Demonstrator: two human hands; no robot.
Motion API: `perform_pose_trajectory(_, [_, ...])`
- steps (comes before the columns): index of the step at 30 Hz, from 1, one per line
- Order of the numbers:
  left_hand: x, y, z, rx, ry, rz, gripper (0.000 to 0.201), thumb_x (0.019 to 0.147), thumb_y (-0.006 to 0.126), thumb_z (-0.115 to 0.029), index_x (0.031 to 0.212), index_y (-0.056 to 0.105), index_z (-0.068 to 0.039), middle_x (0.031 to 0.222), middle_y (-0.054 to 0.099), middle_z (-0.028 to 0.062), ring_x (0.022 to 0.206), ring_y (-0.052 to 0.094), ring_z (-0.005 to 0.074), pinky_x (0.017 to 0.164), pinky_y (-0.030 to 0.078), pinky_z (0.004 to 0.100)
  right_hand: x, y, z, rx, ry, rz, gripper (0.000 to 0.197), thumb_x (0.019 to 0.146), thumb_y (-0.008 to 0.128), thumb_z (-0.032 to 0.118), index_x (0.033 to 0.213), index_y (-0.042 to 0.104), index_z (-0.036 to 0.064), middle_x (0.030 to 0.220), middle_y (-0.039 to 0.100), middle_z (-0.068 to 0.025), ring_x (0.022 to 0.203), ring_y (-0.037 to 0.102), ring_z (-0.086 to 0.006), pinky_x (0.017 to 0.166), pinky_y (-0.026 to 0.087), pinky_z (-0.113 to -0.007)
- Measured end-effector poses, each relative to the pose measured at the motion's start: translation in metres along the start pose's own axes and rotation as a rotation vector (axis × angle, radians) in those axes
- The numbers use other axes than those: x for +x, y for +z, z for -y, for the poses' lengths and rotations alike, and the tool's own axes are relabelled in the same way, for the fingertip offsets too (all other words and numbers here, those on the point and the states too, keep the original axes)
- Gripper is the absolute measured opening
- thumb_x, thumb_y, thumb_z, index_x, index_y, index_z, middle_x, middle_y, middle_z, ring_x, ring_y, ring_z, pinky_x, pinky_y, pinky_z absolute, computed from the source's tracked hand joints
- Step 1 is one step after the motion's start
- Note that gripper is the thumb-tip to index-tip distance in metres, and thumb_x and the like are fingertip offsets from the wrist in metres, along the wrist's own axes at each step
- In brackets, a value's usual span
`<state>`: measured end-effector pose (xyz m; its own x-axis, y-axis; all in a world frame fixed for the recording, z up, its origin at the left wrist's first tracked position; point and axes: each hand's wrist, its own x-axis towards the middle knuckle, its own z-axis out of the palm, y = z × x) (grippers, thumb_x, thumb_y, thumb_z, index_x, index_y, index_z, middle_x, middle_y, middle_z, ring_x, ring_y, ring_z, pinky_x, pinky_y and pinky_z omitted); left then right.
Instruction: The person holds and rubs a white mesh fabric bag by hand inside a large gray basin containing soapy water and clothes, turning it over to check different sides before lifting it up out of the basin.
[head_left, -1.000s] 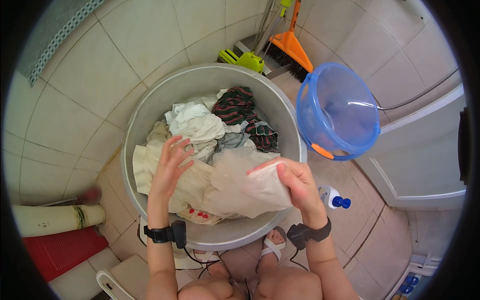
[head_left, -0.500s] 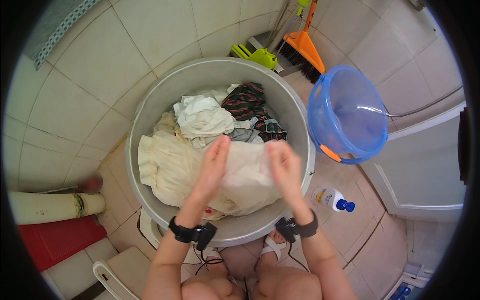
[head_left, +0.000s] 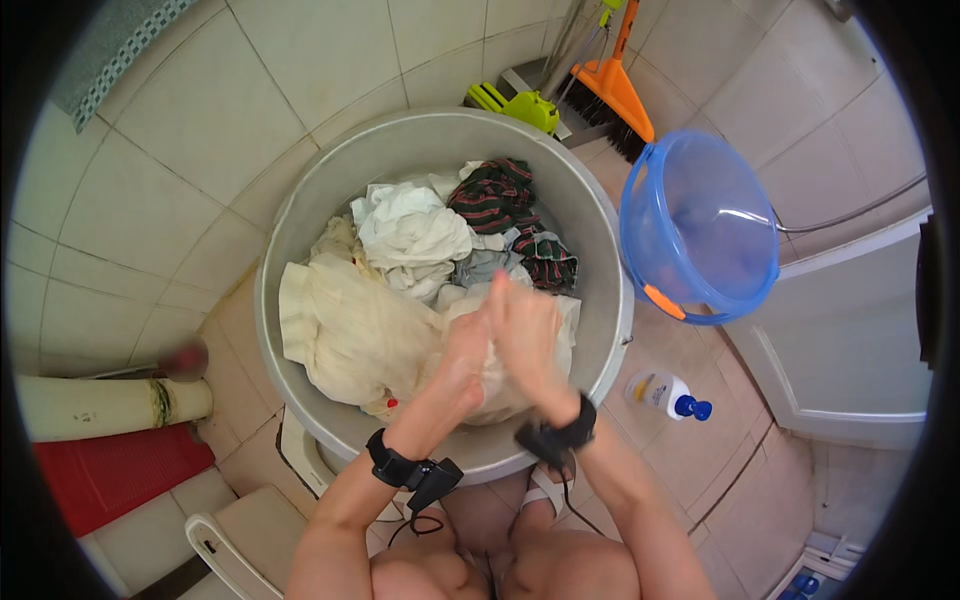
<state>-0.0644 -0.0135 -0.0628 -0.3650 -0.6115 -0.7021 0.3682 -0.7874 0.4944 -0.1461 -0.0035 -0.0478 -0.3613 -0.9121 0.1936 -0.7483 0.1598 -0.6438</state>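
Note:
A wide grey metal basin (head_left: 400,145) full of laundry stands on the floor between my feet and the wall. Over its near half, my left hand (head_left: 466,348) and my right hand (head_left: 528,325) are pressed together, fingers closed on a thin, pale, sheer cloth (head_left: 564,325). Part of that cloth spreads out past my right hand, and the part between my palms is hidden. To the left lies a bunched cream garment (head_left: 345,325). Farther back sit a crumpled white garment (head_left: 410,225), a grey piece (head_left: 484,265) and a dark cloth with red stripes (head_left: 493,195).
Right of the basin stands a blue see-through bucket (head_left: 695,230), with a white bottle with a blue cap (head_left: 660,394) nearer me. An orange broom (head_left: 612,92) and a green-and-grey dustpan (head_left: 525,108) lean behind. A red ridged board (head_left: 120,475) and a pale pipe (head_left: 110,408) are at left.
My hands, held apart with the pale cloth stretched between them, have come together. The right hand moved left against the left hand, bunching the cloth between them.

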Motion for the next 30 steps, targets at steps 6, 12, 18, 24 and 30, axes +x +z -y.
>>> perform_pose_trajectory(6, [0.025, -0.038, -0.011, -0.138, -0.072, 0.490, 0.023, 0.092, 0.049, -0.026, 0.083, 0.057, -0.006, 0.071, 0.055, -0.0008, 0.062, 0.052, 0.0094, 0.052, 0.040, 0.0260, -0.051, 0.002, 0.030, 0.133, -0.243, -0.131, 0.044, 0.094, 0.043, 0.026, 0.061, 0.055, -0.0003, 0.049, 0.048, -0.0197, 0.043, 0.051, -0.0334, 0.040, 0.036, -0.040])
perform_pose_trajectory(12, [-0.005, 0.005, -0.011, 0.084, 0.022, -0.058, 0.023, 0.092, 0.047, -0.022, 0.074, 0.051, -0.010, 0.063, 0.048, -0.0036, 0.056, 0.048, 0.0105, 0.051, 0.041, 0.0282, -0.021, 0.000, 0.012, -0.113, -0.119, -0.079, 0.033, 0.092, 0.046, 0.020, 0.067, 0.057, 0.0016, 0.048, 0.049, -0.0164, 0.040, 0.051, -0.0317, 0.039, 0.038, -0.039])
perform_pose_trajectory(18, [-0.019, 0.001, -0.035, 0.115, 0.072, 0.121, 0.032, 0.093, 0.051, -0.034, 0.073, 0.053, -0.009, 0.063, 0.047, -0.0047, 0.056, 0.045, 0.0073, 0.051, 0.037, 0.0254, 0.003, 0.013, -0.034, -0.054, -0.020, 0.046, 0.023, 0.093, 0.046, 0.018, 0.090, 0.062, 0.0012, 0.057, 0.056, -0.0124, 0.052, 0.057, -0.0279, 0.051, 0.045, -0.037])
perform_pose_trajectory(24, [-0.005, -0.038, -0.067, 0.648, 0.474, 0.172, 0.035, 0.091, 0.055, -0.037, 0.073, 0.055, -0.007, 0.063, 0.044, -0.0066, 0.059, 0.037, 0.0023, 0.051, 0.031, 0.0208, -0.012, -0.044, -0.035, 0.478, -0.006, 0.766, 0.025, 0.092, 0.053, 0.025, 0.096, 0.060, 0.0013, 0.076, 0.058, -0.0020, 0.079, 0.052, -0.0081, 0.074, 0.042, -0.024])
perform_pose_trajectory(30, [0.003, -0.065, -0.070, 1.081, 0.335, 0.545, 0.035, 0.093, 0.053, -0.035, 0.076, 0.058, -0.005, 0.062, 0.042, -0.0091, 0.059, 0.036, 0.0022, 0.049, 0.028, 0.0218, 0.002, -0.057, -0.053, 1.063, 0.335, 0.511, 0.027, 0.094, 0.052, 0.030, 0.100, 0.058, 0.0038, 0.094, 0.059, 0.0030, 0.084, 0.052, -0.0063, 0.075, 0.042, -0.022])
